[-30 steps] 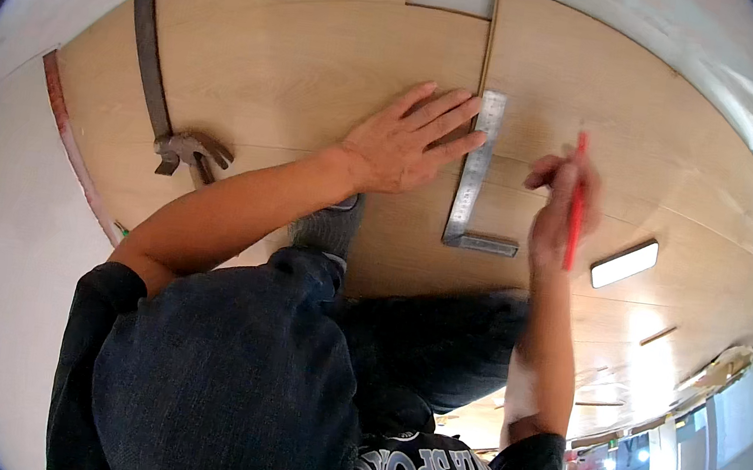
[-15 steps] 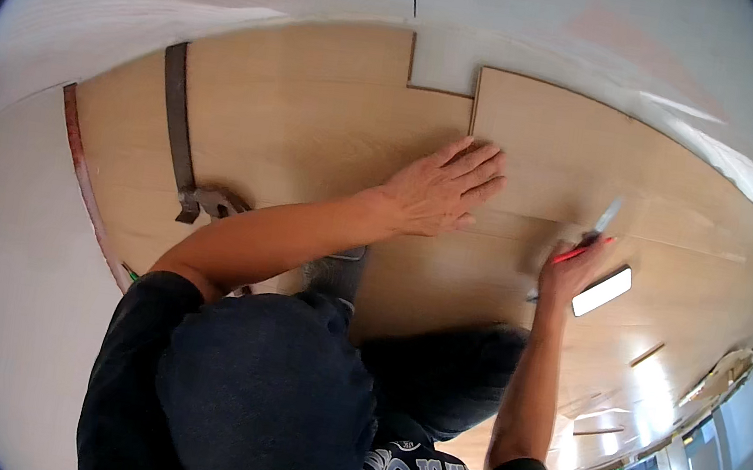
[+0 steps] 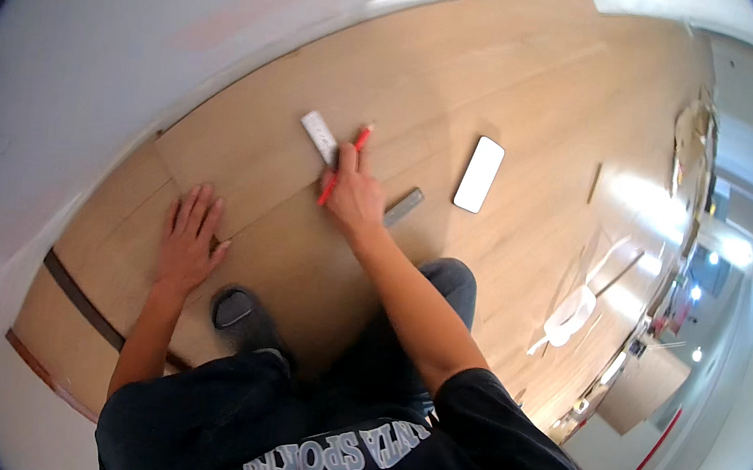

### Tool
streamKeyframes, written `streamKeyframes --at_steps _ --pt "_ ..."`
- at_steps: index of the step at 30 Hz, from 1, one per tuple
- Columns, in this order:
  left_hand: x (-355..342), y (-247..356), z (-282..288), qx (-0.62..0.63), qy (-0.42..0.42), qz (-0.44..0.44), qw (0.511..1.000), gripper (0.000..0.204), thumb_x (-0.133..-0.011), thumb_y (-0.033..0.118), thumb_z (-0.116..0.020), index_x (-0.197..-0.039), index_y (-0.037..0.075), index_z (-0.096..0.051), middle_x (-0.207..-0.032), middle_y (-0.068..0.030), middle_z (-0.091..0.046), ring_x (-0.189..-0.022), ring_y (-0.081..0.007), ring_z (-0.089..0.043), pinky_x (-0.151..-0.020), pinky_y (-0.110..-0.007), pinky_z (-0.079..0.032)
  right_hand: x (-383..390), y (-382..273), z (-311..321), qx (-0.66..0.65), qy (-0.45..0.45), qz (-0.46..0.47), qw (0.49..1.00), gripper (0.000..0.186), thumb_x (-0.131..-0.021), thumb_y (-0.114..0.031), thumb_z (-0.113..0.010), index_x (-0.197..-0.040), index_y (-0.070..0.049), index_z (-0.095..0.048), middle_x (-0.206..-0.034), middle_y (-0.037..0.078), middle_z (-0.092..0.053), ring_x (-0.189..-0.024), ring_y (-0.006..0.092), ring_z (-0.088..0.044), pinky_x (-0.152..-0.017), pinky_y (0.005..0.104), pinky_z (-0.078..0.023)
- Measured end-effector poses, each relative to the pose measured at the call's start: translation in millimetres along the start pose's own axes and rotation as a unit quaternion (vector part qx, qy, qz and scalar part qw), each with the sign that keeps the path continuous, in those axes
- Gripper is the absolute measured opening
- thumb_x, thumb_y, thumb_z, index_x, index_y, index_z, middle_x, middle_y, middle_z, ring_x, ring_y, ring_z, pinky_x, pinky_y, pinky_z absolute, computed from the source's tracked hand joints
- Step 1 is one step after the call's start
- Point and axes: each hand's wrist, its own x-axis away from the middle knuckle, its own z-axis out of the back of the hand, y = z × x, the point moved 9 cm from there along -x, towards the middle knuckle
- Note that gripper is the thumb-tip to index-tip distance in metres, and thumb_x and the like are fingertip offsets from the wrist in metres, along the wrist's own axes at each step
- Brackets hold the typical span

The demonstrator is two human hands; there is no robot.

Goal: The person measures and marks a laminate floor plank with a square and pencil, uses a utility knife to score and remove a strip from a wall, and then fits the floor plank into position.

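My left hand (image 3: 192,241) lies spread flat on the light wood planks (image 3: 282,83). A dark metal pry bar (image 3: 83,293) runs beside it at the lower left, partly behind my forearm. In my right hand (image 3: 354,190) is a red pencil (image 3: 364,137), and the same hand grips a steel square (image 3: 316,132) resting on or just above the floor. The square's short dark arm (image 3: 404,207) shows to the right of my knuckles. A white-screened phone (image 3: 479,174) lies on the planks right of that hand. My foot (image 3: 235,312) is below my left hand.
A white wall (image 3: 96,69) borders the planks on the upper left. Toward the right lie a white looped item (image 3: 571,315), thin wood strips (image 3: 595,182) and cardboard-like scraps (image 3: 690,133). Beyond them are a leaning board (image 3: 645,390) and small lights.
The view has swung toward the right. My right hand has taken hold of the square and moved it off the plank edge, keeping the pencil. My left hand stays flat on the planks.
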Motion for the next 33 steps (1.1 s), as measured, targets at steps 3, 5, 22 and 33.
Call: streamKeyframes --at_steps 3,5,22,33 --pt "-0.4 -2.5 -2.2 -0.005 0.007 -0.016 1.0 0.078 -0.092 0.035 -0.071 -0.158 0.01 -0.038 -0.169 -0.0141 -0.027 -0.156 -0.0336 -0.025 -0.125 -0.056 -0.022 -1.3 1.9 8.1 -0.024 0.002 0.005 1.0 0.042 -0.094 -0.023 -0.063 -0.131 -0.011 -0.046 -0.161 0.029 -0.032 -0.088 0.0462 -0.071 -0.068 0.0527 -0.059" --pt "-2.5 -2.6 -1.7 -0.009 0.016 -0.022 1.0 0.079 -0.092 0.035 -0.072 -0.159 0.011 -0.038 -0.169 -0.0146 -0.027 -0.156 -0.0346 -0.024 -0.125 -0.057 -0.021 -3.5 1.3 21.0 -0.029 0.01 0.036 0.999 0.039 -0.096 -0.02 -0.062 -0.131 -0.011 -0.047 -0.158 0.026 -0.038 -0.089 0.047 -0.07 -0.071 0.0532 -0.058" --pt "-12.0 -124.2 -14.2 0.752 0.166 0.43 0.471 0.055 -0.099 0.013 -0.063 -0.15 0.002 -0.045 -0.128 -0.0086 -0.059 -0.119 -0.0222 -0.056 -0.111 -0.038 -0.043 58.8 265.0 121.3 0.079 0.146 -0.075 0.983 0.031 -0.099 -0.028 -0.069 -0.113 -0.003 -0.057 -0.098 0.018 -0.068 -0.088 0.0373 -0.069 -0.074 0.047 -0.053" --pt "-29.5 -37.8 -8.1 0.735 0.131 0.411 0.523 0.039 -0.1 0.008 -0.061 -0.138 0.002 -0.053 -0.122 -0.0047 -0.065 -0.109 -0.0163 -0.059 -0.096 -0.032 -0.048 68.7 314.2 94.3 -0.006 0.131 -0.166 0.977 0.042 -0.102 -0.043 -0.067 -0.108 -0.004 -0.053 -0.096 0.016 -0.061 -0.087 0.0336 -0.063 -0.08 0.0442 -0.052"
